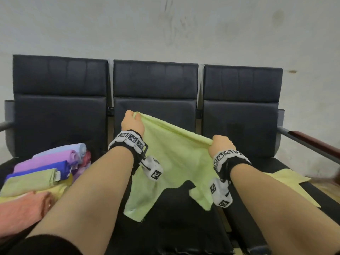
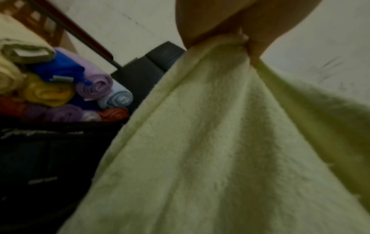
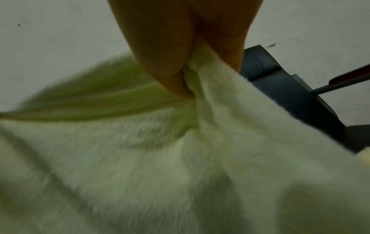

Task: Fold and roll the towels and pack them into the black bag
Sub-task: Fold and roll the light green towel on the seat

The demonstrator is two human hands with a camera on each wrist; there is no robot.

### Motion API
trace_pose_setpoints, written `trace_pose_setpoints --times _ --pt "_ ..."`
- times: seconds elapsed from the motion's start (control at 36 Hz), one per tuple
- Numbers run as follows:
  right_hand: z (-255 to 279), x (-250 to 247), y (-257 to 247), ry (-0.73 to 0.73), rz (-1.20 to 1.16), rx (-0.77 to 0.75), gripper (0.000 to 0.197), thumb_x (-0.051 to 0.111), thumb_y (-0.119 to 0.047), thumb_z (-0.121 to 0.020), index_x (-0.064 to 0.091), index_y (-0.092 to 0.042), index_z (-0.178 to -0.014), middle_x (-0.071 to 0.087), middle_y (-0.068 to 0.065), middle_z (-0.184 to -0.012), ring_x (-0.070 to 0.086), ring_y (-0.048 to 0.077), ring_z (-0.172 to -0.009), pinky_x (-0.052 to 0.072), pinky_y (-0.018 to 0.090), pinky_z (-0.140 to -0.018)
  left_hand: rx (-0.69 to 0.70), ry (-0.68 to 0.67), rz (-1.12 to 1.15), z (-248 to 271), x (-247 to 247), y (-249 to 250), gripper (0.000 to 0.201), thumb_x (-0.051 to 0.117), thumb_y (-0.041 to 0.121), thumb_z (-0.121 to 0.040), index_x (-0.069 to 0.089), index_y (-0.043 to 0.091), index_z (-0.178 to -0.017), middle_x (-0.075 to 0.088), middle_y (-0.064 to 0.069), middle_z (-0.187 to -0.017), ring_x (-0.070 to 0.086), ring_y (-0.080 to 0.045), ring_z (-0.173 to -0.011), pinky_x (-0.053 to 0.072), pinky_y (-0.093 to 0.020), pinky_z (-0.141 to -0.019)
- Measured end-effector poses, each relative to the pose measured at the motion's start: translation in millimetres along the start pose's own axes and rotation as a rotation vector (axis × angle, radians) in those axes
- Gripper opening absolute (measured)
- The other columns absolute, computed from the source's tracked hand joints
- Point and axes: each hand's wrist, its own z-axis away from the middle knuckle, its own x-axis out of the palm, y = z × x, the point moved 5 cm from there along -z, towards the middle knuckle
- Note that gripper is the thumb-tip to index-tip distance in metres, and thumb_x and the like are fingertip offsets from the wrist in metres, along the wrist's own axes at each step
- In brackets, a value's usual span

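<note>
Rolled towels (image 1: pixel 46 170) in bag (image 2: pixel 40 158) left, held towel (image 1: pixel 171 162) centre, flat towel (image 1: pixel 287 179) right

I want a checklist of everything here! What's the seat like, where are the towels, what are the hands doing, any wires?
Surface: black seats, middle one bare.
Job's things: light green towel held up, spread; rolled towels piled in the black bag.
Clutter: yellow towel flat on the right seat.
Grippers: left hand and right hand each pinch a top corner.
Cables: nothing seen.
Surroundings: scuffed white wall, wooden armrest.
</note>
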Motion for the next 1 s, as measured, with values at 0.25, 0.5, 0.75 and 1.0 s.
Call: trace_pose_setpoints --times 0.25,0.5,0.75,1.0 --pt "-14 21 13 0.004 -0.390 -0.014 0.012 0.055 -0.009 -0.081 0.051 -0.016 -0.090 0.059 0.005 -0.094 0.056 0.023 -0.082 0.040 0.027 -0.064 0.023 -0.125 -0.493 2 13 -6 0.025 0.032 0.026 -0.100 0.052 0.012 -0.108 0.060 -0.017 -0.114 0.055 -0.038 -0.105 0.043 -0.043 -0.087" --pt "-16 33 6 -0.213 -0.748 0.096 0.018 0.060 -0.016 -0.084 0.058 0.000 -0.076 0.049 0.010 -0.075 0.048 0.022 -0.071 0.037 0.029 -0.064 -0.049 -0.329 -0.445 42 60 29 0.032 0.041 0.009 -0.097 0.050 -0.001 -0.126 0.054 -0.019 -0.131 0.053 -0.035 -0.121 0.042 -0.038 -0.095" --pt "-8 28 -6 -0.297 -0.901 0.248 0.065 0.052 -0.047 -0.089 0.047 -0.005 -0.137 0.054 0.016 -0.133 0.052 0.033 -0.121 0.040 0.037 -0.101 0.004 -0.572 -0.513 51 84 42 0.040 0.051 0.039 -0.096 0.064 0.005 -0.078 0.049 -0.003 -0.067 0.061 -0.032 -0.089 0.046 -0.032 -0.080" --pt "8 60 -35 -0.514 -0.604 -0.062 0.025 0.055 -0.038 -0.083 0.044 -0.017 -0.090 0.050 0.005 -0.096 0.047 0.020 -0.090 0.045 0.037 -0.090 -0.224 -0.579 0.158 44 116 24 0.056 0.043 0.022 -0.099 0.052 0.041 -0.046 0.049 -0.004 -0.040 0.045 -0.016 -0.061 0.046 -0.026 -0.056"
